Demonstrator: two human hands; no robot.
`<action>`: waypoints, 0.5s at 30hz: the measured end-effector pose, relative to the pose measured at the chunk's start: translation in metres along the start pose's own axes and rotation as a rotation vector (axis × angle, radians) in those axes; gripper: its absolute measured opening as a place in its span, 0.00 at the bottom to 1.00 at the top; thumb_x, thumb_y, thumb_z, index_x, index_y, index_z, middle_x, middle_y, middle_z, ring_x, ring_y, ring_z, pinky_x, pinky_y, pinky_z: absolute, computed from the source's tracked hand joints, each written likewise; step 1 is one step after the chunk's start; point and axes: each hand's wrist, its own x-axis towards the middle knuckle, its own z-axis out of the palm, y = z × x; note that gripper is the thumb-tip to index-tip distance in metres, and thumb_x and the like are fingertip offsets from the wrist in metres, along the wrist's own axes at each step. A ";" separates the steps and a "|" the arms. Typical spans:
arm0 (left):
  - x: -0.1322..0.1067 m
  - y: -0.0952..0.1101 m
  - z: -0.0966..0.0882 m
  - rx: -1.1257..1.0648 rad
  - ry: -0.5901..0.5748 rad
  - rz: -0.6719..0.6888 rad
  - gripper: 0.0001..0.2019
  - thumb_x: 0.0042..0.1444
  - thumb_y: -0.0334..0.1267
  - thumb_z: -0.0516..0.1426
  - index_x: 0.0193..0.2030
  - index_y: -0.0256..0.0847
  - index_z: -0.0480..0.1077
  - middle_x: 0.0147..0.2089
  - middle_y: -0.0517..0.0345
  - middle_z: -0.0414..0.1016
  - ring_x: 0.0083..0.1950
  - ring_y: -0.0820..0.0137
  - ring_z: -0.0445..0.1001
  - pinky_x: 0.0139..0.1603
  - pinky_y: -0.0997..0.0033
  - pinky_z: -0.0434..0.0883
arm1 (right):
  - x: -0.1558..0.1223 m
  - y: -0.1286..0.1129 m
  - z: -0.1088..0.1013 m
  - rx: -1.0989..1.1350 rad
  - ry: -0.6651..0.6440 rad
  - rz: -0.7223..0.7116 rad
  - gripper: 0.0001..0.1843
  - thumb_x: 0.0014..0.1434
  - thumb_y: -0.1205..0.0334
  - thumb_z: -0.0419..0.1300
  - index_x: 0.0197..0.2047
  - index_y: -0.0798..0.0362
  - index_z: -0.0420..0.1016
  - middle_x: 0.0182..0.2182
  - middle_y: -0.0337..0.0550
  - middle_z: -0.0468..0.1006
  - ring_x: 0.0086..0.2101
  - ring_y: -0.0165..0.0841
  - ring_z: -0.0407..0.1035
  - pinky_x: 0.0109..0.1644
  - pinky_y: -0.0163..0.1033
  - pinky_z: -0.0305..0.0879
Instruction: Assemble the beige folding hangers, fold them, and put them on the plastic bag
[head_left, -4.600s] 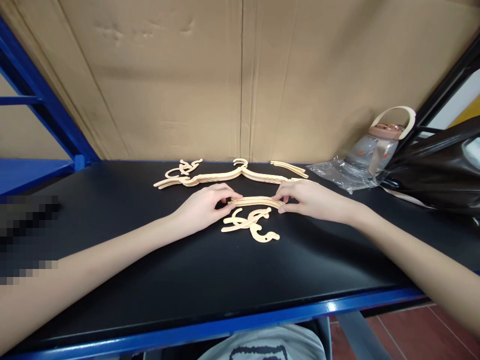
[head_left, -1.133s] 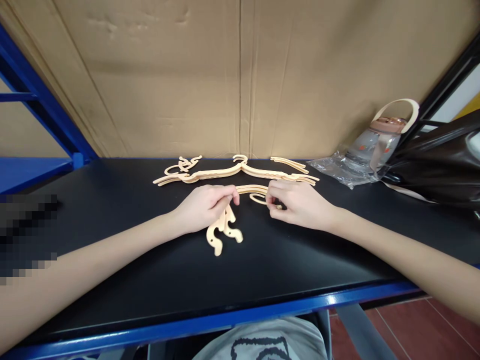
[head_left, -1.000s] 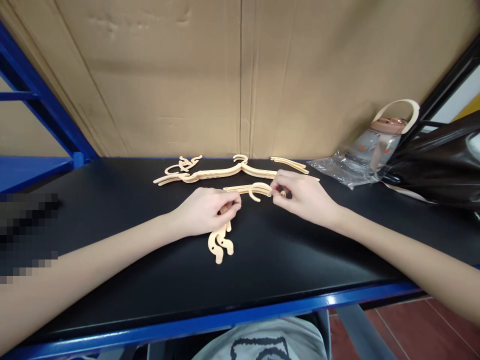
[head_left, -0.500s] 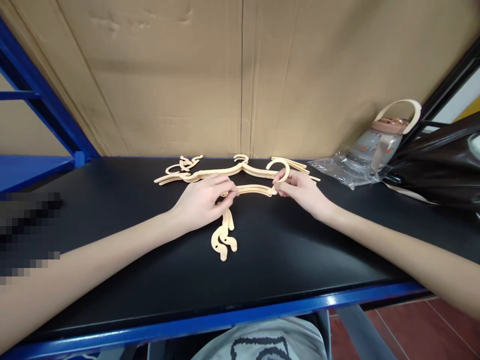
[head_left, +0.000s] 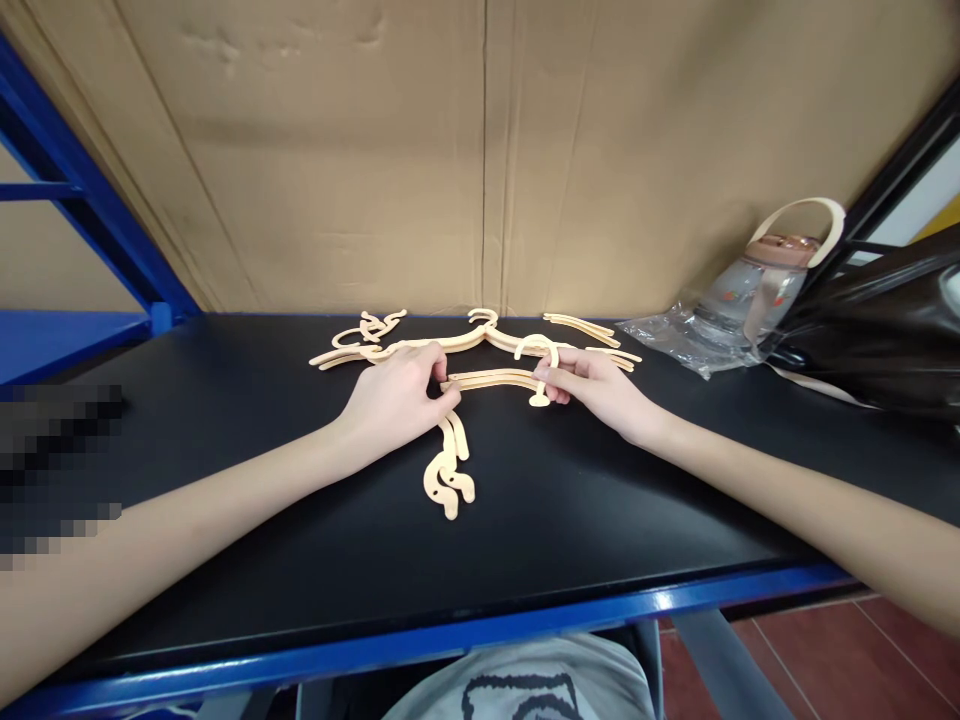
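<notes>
Thin curved wooden strips (head_left: pixel 491 379) lie stacked between my two hands on the black table (head_left: pixel 225 470). My left hand (head_left: pixel 401 397) pinches their left end, fingers closed. My right hand (head_left: pixel 592 383) pinches a wooden hook piece (head_left: pixel 537 352) against the strips' right end. Two more hook pieces (head_left: pixel 448 478) lie on the table just below my left hand. An assembled wooden hanger (head_left: pixel 465 347) lies behind my hands.
Loose small wooden parts (head_left: pixel 367 331) and spare strips (head_left: pixel 581 327) lie near the cardboard back wall (head_left: pixel 480 150). A water bottle (head_left: pixel 754 290) on a clear plastic bag and a dark bag (head_left: pixel 877 340) sit at the right. Blue shelf frame (head_left: pixel 82 230) stands left.
Both hands went from holding the strips' ends to handling hook pieces. The left laid two hooks below itself. The right lifted one hook and brought it to the strips' right end.
</notes>
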 end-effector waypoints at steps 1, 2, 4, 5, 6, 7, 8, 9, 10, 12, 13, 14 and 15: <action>0.000 0.000 0.000 0.007 -0.012 -0.012 0.06 0.53 0.41 0.55 0.31 0.42 0.63 0.33 0.57 0.74 0.34 0.64 0.73 0.26 0.70 0.60 | 0.000 0.000 0.000 0.002 0.001 -0.001 0.10 0.55 0.56 0.59 0.28 0.55 0.69 0.23 0.34 0.67 0.25 0.25 0.61 0.32 0.35 0.59; 0.001 0.000 0.000 0.006 -0.024 -0.017 0.06 0.52 0.41 0.55 0.31 0.43 0.63 0.33 0.57 0.74 0.33 0.64 0.72 0.26 0.70 0.60 | 0.000 -0.001 0.000 0.001 -0.001 -0.001 0.10 0.55 0.56 0.59 0.28 0.54 0.69 0.23 0.34 0.67 0.25 0.25 0.61 0.32 0.35 0.60; 0.002 -0.002 0.000 -0.022 -0.044 -0.014 0.05 0.50 0.39 0.55 0.30 0.43 0.63 0.33 0.57 0.75 0.34 0.64 0.72 0.27 0.69 0.62 | 0.000 -0.002 0.000 -0.009 -0.006 0.003 0.11 0.54 0.55 0.60 0.27 0.54 0.68 0.22 0.34 0.67 0.25 0.25 0.61 0.32 0.35 0.60; 0.002 -0.003 0.001 -0.044 -0.055 -0.010 0.04 0.49 0.39 0.55 0.30 0.43 0.63 0.34 0.57 0.75 0.34 0.63 0.73 0.28 0.69 0.63 | 0.000 -0.002 0.000 -0.017 -0.008 0.006 0.11 0.54 0.55 0.60 0.27 0.54 0.68 0.22 0.34 0.66 0.25 0.25 0.60 0.32 0.35 0.60; 0.003 -0.003 0.001 -0.070 -0.065 -0.005 0.04 0.49 0.38 0.55 0.30 0.43 0.63 0.33 0.57 0.75 0.35 0.64 0.73 0.29 0.69 0.64 | 0.000 -0.003 0.000 -0.026 -0.011 0.008 0.12 0.55 0.55 0.60 0.27 0.53 0.68 0.22 0.34 0.66 0.25 0.25 0.60 0.32 0.35 0.60; 0.003 -0.004 0.001 -0.097 -0.075 0.001 0.04 0.49 0.38 0.54 0.30 0.43 0.62 0.33 0.57 0.75 0.35 0.64 0.73 0.29 0.68 0.65 | 0.000 -0.003 0.000 -0.034 -0.013 0.010 0.12 0.55 0.55 0.59 0.27 0.53 0.67 0.22 0.34 0.67 0.25 0.25 0.60 0.32 0.35 0.60; 0.004 -0.004 0.001 -0.123 -0.083 0.009 0.03 0.49 0.38 0.54 0.30 0.43 0.62 0.33 0.57 0.75 0.34 0.65 0.73 0.30 0.68 0.65 | 0.000 -0.003 0.000 -0.038 -0.013 0.012 0.12 0.55 0.54 0.59 0.27 0.53 0.67 0.23 0.34 0.67 0.25 0.25 0.60 0.32 0.35 0.61; 0.004 -0.004 0.001 -0.147 -0.089 0.016 0.03 0.49 0.38 0.53 0.30 0.43 0.62 0.33 0.58 0.74 0.33 0.65 0.73 0.30 0.68 0.65 | 0.000 -0.004 0.000 -0.039 -0.013 0.014 0.12 0.55 0.54 0.59 0.27 0.53 0.67 0.23 0.35 0.67 0.25 0.25 0.60 0.32 0.35 0.61; 0.004 -0.004 0.001 -0.169 -0.095 0.024 0.03 0.50 0.38 0.52 0.30 0.43 0.62 0.32 0.58 0.74 0.32 0.66 0.72 0.29 0.69 0.65 | 0.000 -0.004 0.000 -0.037 -0.013 0.016 0.12 0.55 0.54 0.59 0.27 0.53 0.67 0.23 0.35 0.67 0.25 0.25 0.61 0.32 0.35 0.61; 0.003 -0.004 0.000 -0.198 -0.101 0.039 0.03 0.52 0.37 0.49 0.31 0.42 0.62 0.29 0.60 0.72 0.29 0.68 0.70 0.28 0.70 0.64 | 0.000 -0.003 0.000 -0.029 -0.009 0.017 0.12 0.55 0.54 0.59 0.28 0.54 0.68 0.23 0.35 0.67 0.25 0.25 0.61 0.31 0.35 0.61; 0.003 -0.004 0.000 -0.202 -0.102 0.038 0.04 0.53 0.36 0.48 0.31 0.42 0.62 0.28 0.61 0.71 0.28 0.69 0.69 0.27 0.70 0.63 | 0.000 -0.003 0.000 -0.026 -0.008 0.015 0.12 0.55 0.54 0.59 0.28 0.54 0.68 0.23 0.34 0.67 0.25 0.25 0.61 0.31 0.35 0.61; 0.003 -0.004 0.000 -0.202 -0.104 0.036 0.05 0.54 0.36 0.47 0.32 0.43 0.62 0.26 0.62 0.70 0.27 0.69 0.68 0.27 0.70 0.62 | 0.000 -0.002 0.000 -0.025 -0.007 0.012 0.12 0.55 0.54 0.59 0.28 0.54 0.68 0.22 0.34 0.67 0.24 0.25 0.61 0.31 0.35 0.61; 0.003 -0.004 0.000 -0.197 -0.105 0.031 0.06 0.55 0.36 0.46 0.32 0.43 0.62 0.26 0.62 0.69 0.26 0.69 0.68 0.27 0.70 0.62 | 0.000 -0.002 0.001 -0.025 -0.008 0.009 0.12 0.55 0.54 0.59 0.28 0.54 0.68 0.22 0.34 0.67 0.24 0.25 0.61 0.31 0.35 0.61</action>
